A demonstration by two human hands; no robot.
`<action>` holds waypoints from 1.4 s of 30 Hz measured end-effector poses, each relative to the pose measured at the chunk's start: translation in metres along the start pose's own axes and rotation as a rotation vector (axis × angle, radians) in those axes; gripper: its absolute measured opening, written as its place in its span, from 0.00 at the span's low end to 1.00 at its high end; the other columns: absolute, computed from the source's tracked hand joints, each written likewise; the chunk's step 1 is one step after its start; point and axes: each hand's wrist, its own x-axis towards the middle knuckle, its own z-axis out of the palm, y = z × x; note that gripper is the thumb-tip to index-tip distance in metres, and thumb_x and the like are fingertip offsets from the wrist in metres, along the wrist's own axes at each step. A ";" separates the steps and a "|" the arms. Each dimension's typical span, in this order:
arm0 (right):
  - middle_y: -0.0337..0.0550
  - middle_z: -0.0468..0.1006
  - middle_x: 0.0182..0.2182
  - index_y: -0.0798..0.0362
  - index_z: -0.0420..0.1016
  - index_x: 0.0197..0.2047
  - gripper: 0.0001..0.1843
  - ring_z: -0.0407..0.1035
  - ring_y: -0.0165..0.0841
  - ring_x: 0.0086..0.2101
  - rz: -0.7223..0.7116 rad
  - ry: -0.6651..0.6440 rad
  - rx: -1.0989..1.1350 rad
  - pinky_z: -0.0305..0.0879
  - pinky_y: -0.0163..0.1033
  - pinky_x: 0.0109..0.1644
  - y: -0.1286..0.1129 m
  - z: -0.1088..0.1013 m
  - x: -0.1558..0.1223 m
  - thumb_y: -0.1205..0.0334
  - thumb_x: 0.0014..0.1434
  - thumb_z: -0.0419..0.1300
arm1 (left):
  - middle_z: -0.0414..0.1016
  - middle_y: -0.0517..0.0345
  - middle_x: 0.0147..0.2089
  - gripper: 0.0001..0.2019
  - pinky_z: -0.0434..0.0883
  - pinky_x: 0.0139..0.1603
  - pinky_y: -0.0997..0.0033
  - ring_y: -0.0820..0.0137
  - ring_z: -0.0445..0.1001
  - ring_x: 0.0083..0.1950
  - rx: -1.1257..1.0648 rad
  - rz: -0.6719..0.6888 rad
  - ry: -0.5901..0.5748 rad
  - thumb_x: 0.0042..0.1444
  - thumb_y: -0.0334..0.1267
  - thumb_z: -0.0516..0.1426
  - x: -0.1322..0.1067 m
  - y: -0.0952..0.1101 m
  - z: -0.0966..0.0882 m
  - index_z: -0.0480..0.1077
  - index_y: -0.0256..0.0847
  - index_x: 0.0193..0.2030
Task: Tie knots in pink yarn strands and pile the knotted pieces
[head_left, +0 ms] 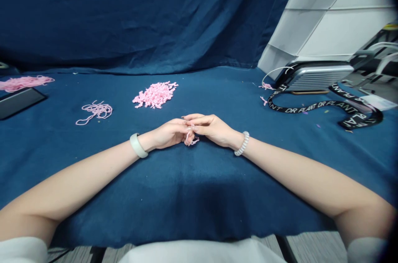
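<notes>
White shirt fabric (pixel 199 252) lay nearest; beyond, left hand (pixel 168 135) and right hand (pixel 217 130) jointly pinched pink yarn (pixel 195 141), seemingly to steady its small loop.

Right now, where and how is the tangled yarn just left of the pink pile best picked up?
Probably by the stretch trailing toward the near left, pinched by the left hand coming from the near side. The yarn lies flat and tangled on the cloth, but that stretch sticks out from the bunch.
</notes>
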 end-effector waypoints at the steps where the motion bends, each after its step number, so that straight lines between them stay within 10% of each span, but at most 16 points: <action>1: 0.45 0.73 0.47 0.48 0.81 0.35 0.09 0.66 0.35 0.49 0.001 -0.003 -0.006 0.61 0.43 0.55 0.000 0.000 0.000 0.59 0.47 0.67 | 0.68 0.53 0.22 0.09 0.65 0.39 0.66 0.69 0.68 0.29 0.003 -0.003 -0.003 0.50 0.34 0.56 0.000 0.000 0.000 0.70 0.32 0.21; 17: 0.42 0.71 0.45 0.52 0.80 0.28 0.06 0.70 0.28 0.37 0.018 0.009 0.104 0.67 0.38 0.44 -0.004 0.003 -0.001 0.62 0.44 0.68 | 0.70 0.53 0.22 0.08 0.66 0.34 0.71 0.72 0.69 0.27 0.030 -0.021 0.004 0.50 0.32 0.56 0.001 0.001 -0.001 0.72 0.31 0.24; 26: 0.38 0.74 0.26 0.55 0.74 0.27 0.10 0.64 0.24 0.25 0.085 0.167 0.308 0.62 0.33 0.30 -0.003 0.005 0.002 0.62 0.42 0.69 | 0.76 0.45 0.39 0.11 0.64 0.24 0.77 0.79 0.66 0.23 0.054 0.012 0.240 0.53 0.38 0.57 0.000 0.004 0.015 0.73 0.31 0.36; 42: 0.37 0.73 0.26 0.54 0.74 0.27 0.09 0.65 0.26 0.28 0.085 0.218 0.331 0.62 0.37 0.40 -0.007 0.008 0.001 0.61 0.44 0.68 | 0.62 0.66 0.13 0.13 0.64 0.16 0.79 0.77 0.63 0.13 0.288 0.131 0.472 0.56 0.44 0.55 -0.003 -0.012 0.025 0.66 0.36 0.27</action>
